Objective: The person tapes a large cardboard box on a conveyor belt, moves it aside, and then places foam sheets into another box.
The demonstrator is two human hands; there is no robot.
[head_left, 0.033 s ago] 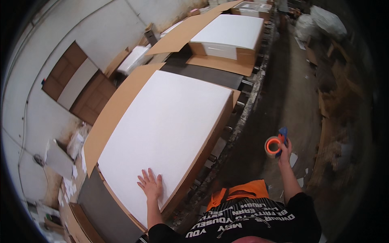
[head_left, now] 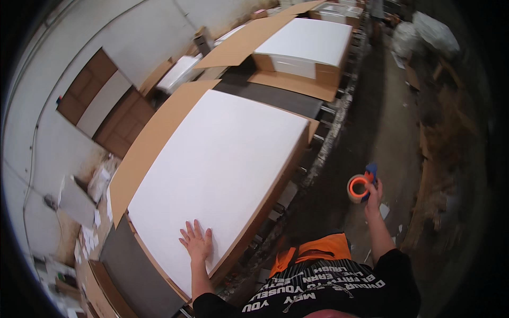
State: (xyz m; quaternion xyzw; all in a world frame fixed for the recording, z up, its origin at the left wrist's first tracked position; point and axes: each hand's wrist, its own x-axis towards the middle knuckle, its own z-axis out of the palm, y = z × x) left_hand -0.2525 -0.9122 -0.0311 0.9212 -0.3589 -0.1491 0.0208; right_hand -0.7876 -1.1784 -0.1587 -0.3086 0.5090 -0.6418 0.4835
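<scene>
Head view showed a broad, smooth, matte white rectangular sheet filling the top of a shallow brown cardboard carton, with a long, flat tan cardboard flap spread along its left side. Whether the sheet was foam or coated board could not be told. The carton lay on a dark grey, flat surface, in front of the person and to the left.

The left hand rested palm down on the sheet's near end, fingers spread, grasping nothing. The right hand, out to the side above the floor, was curled around a blue handheld tape dispenser carrying one ring-shaped tape roll with a bright orange core.

By count, there were two hands, one dispenser and two white-topped cartons, the second carton lying farther along. Two dark brown panels with one pale strip between them stood at the wall, and at least two crinkled, translucent plastic bags sat at far right.
</scene>
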